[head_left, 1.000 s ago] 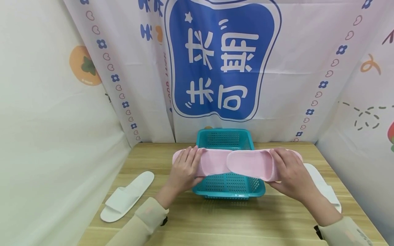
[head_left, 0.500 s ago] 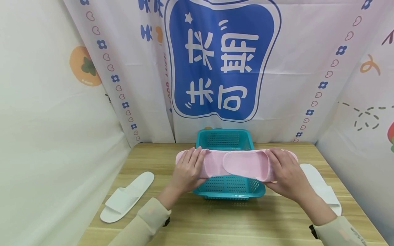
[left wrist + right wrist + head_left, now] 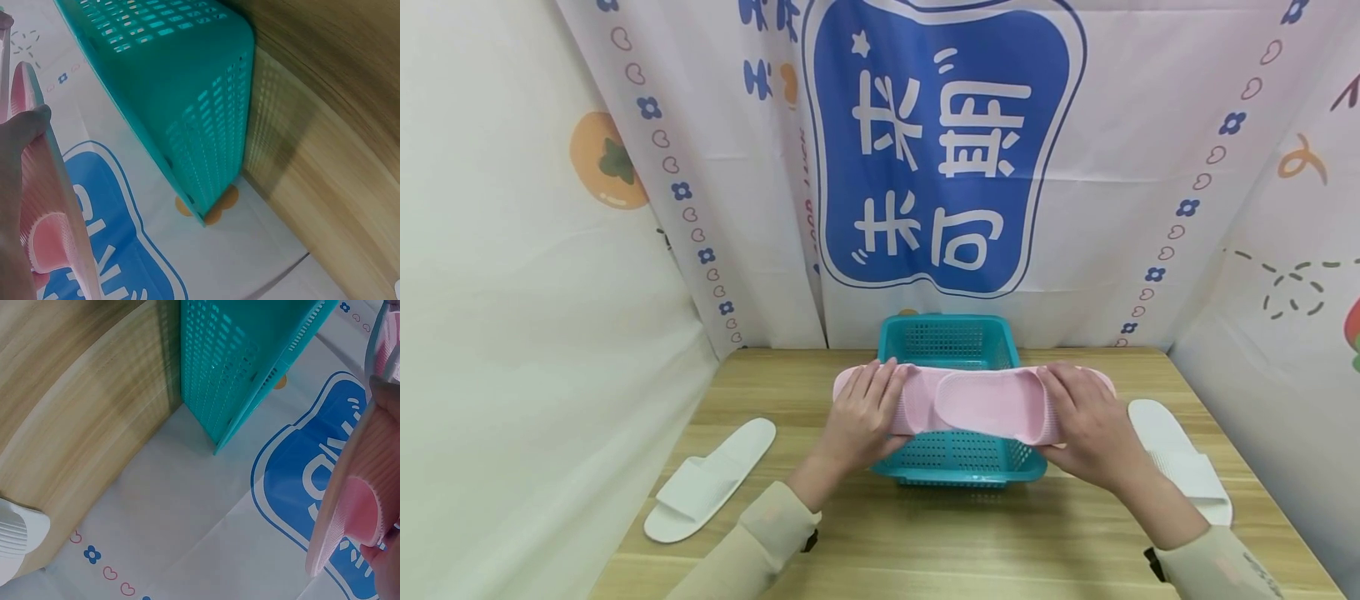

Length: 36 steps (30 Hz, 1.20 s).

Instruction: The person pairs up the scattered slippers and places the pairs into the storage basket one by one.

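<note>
Two pink slippers are held end to end above a teal basket [image 3: 951, 477], their heel ends overlapping. My left hand [image 3: 861, 421] grips the left pink slipper [image 3: 922, 400] across its strap, thumb below and fingers over the top. On the other side, my right hand [image 3: 1090, 425] grips the right pink slipper [image 3: 988, 402] the same way, and this slipper's heel lies in front of the left one's. Both wrist views show the slippers raised clear of the basket. The basket's inside is partly hidden behind them.
A white slipper [image 3: 711, 482] lies at the left of the wooden table [image 3: 955, 550]. Another white slipper [image 3: 1183, 462] lies at the right, beside my right forearm. A printed curtain [image 3: 760, 208] hangs behind the basket, with fabric walls on both sides.
My hands have moved closer together, the right one shifting left and the left one slightly right. The heel ends of the pink slippers now overlap more.
</note>
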Motion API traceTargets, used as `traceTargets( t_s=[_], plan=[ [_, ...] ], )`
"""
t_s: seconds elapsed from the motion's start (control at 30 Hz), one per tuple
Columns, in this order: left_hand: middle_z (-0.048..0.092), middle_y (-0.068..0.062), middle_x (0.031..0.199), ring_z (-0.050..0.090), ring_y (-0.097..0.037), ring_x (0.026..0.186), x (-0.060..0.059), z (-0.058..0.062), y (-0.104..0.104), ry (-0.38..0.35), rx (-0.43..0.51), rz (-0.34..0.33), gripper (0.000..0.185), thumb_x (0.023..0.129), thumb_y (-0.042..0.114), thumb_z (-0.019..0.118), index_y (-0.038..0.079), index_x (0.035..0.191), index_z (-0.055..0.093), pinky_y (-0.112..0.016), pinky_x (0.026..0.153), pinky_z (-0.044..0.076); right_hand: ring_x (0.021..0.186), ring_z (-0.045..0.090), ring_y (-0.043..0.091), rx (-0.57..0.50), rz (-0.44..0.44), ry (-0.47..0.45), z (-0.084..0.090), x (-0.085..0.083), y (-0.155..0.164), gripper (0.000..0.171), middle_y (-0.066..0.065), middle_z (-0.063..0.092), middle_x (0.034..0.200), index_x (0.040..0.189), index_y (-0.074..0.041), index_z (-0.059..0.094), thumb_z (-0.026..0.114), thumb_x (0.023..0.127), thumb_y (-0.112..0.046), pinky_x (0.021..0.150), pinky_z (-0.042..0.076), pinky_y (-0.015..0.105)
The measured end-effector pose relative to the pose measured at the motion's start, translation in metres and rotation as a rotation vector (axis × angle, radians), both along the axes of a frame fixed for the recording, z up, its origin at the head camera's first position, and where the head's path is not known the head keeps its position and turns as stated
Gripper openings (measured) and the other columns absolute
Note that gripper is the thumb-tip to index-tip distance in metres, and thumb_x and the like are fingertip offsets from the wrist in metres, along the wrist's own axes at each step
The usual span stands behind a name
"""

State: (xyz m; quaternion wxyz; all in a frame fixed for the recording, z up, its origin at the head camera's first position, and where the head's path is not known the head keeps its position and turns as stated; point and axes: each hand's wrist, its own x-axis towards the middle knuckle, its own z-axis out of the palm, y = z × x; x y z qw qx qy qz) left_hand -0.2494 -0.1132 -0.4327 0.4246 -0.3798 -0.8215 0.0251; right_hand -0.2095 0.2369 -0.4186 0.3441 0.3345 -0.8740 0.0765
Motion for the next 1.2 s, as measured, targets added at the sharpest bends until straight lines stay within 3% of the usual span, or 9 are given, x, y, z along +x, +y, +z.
traceTargets(
  t_s=[0.23, 1.2],
  plan=[
    [0.056, -0.021, 0.131, 0.057, -0.038, 0.116, 0.0, 0.001, 0.004, 0.018, 0.009, -0.024, 0.097, 0.065, 0.059, 0.079, -0.001, 0.135, 0.051, -0.05, 0.098, 0.045, 0.118, 0.044, 0.039, 0.005, 0.008, -0.03, 0.0, 0.001, -0.002, 0.11, 0.024, 0.047, 0.13, 0.136, 0.008, 0.043, 0.094, 0.049, -0.032, 0.102, 0.034, 0.054],
    [0.054, -0.02, 0.135, 0.054, -0.037, 0.12, 0.002, 0.003, 0.013, -0.013, -0.023, -0.041, 0.098, 0.066, 0.059, 0.078, 0.0, 0.138, 0.048, -0.05, 0.099, 0.044, 0.118, 0.045, 0.038, 0.033, 0.031, -0.005, -0.001, -0.003, -0.015, 0.111, 0.024, 0.047, 0.131, 0.137, 0.007, 0.041, 0.093, 0.05, -0.037, 0.098, 0.041, 0.055]
  ],
)
